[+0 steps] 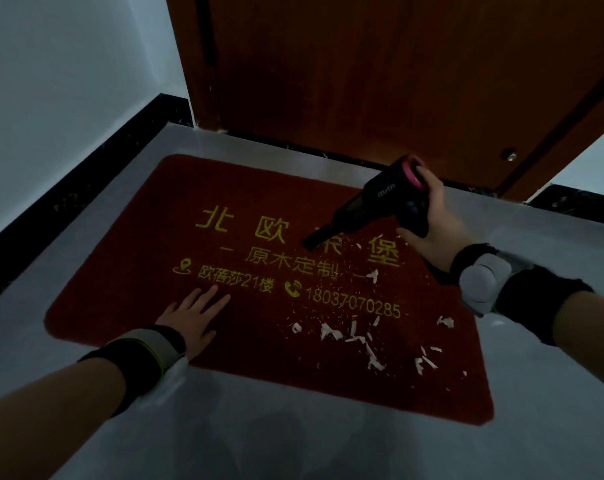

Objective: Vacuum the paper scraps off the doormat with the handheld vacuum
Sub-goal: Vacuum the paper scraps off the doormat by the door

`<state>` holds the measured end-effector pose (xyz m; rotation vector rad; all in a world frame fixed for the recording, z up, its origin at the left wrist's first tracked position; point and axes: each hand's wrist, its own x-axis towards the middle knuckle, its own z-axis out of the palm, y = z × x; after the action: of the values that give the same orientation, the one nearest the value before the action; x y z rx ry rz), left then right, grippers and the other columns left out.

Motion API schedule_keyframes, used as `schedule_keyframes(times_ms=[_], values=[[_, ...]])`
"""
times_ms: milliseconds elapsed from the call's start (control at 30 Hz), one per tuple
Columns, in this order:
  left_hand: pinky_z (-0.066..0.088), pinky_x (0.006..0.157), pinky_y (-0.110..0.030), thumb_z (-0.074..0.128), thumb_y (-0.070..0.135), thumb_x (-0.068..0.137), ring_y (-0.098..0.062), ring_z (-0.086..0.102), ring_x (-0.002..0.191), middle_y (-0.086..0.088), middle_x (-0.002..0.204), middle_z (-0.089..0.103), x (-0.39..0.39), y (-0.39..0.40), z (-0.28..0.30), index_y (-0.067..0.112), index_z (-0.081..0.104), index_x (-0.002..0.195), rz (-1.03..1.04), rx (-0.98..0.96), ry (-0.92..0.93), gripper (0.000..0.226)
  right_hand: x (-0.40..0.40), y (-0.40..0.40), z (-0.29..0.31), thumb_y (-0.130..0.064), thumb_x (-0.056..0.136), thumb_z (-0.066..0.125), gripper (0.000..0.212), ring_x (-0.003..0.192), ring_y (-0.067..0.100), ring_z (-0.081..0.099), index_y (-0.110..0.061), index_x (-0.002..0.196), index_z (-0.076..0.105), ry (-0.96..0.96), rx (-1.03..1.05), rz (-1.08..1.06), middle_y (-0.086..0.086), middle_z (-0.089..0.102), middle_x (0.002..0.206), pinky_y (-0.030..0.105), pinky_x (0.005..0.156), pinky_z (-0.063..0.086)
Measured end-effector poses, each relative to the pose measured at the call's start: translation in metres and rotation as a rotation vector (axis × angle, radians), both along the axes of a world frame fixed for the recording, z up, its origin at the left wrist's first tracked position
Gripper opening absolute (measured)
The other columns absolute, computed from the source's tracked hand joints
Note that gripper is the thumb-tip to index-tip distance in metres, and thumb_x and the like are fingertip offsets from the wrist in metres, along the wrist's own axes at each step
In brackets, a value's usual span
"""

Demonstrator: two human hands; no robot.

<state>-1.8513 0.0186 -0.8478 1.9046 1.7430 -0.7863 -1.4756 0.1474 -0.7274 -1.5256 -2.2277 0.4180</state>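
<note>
Gripping: our right hand [428, 216] wraps the vacuum [380, 199].
Left hand [193, 315]: fingers flat, pressing our mat [120, 306].
Scraps [362, 337]: five o'clock of nozzle.

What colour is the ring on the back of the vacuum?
Pink, on the black vacuum; the ring shows in the head view.

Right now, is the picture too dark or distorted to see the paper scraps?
Head view: dim and underexposed, yet the white paper scraps stand out on the red doormat; wide-angle bending curves the door and wall edges; the vacuum looks nearly black.
</note>
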Motion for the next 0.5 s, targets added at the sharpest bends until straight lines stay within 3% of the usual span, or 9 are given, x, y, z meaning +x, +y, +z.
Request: schedule_keyframes(times_ms=[133, 333, 433, 500], values=[[0.015, 0.117, -0.046, 0.028, 0.042, 0.1, -0.023, -0.011, 0.146, 0.004, 0.155, -0.026, -0.0012, -0.0017, -0.0009, 0.035, -0.021, 0.145, -0.01, 0.016, -0.006, 0.067, 0.0062, -0.0022, 0.0049, -0.01, 0.084, 0.067, 0.097, 0.091, 0.033, 0.065, -0.028, 0.149, -0.002, -0.027, -0.026, 0.095, 0.019, 0.058, 0.119, 0.047, 0.078, 0.055], [0.013, 0.117, -0.046, 0.029, 0.042, 0.1, -0.023, -0.011, 0.146, 0.004, 0.155, -0.025, -0.0008, -0.0042, -0.0041, 0.035, -0.021, 0.145, 0.001, 0.038, -0.014, 0.068, 0.0078, -0.0017, 0.0086, -0.012, 0.083, 0.069, 0.096, 0.085, 0.018, 0.064, -0.026, 0.149, 0.001, -0.057, -0.133, 0.161, 0.005, 0.061, 0.106, 0.017, 0.066, 0.047], [0.012, 0.117, -0.045, 0.029, 0.041, 0.1, -0.022, -0.011, 0.146, 0.005, 0.155, -0.025, -0.0007, -0.0053, -0.0043, 0.035, -0.02, 0.146, 0.002, 0.059, -0.024, 0.067, 0.0053, -0.0023, 0.0073, -0.014, 0.084, 0.068, 0.096, 0.081, 0.021, 0.065, -0.027, 0.15, 0.0, -0.086, -0.089, 0.131, 0.006, 0.061, 0.104, 0.024, 0.065, 0.05], [0.012, 0.116, -0.045, 0.028, 0.041, 0.1, -0.022, -0.011, 0.146, 0.005, 0.155, -0.025, -0.0007, -0.0051, -0.0035, 0.035, -0.02, 0.146, 0.008, 0.062, -0.031, 0.067, 0.0007, -0.004, 0.0064, -0.016, 0.085, 0.067, 0.095, 0.075, 0.02, 0.063, -0.027, 0.15, -0.001, -0.116, -0.041, 0.107, 0.012, 0.062, 0.108, 0.022, 0.06, 0.048]])
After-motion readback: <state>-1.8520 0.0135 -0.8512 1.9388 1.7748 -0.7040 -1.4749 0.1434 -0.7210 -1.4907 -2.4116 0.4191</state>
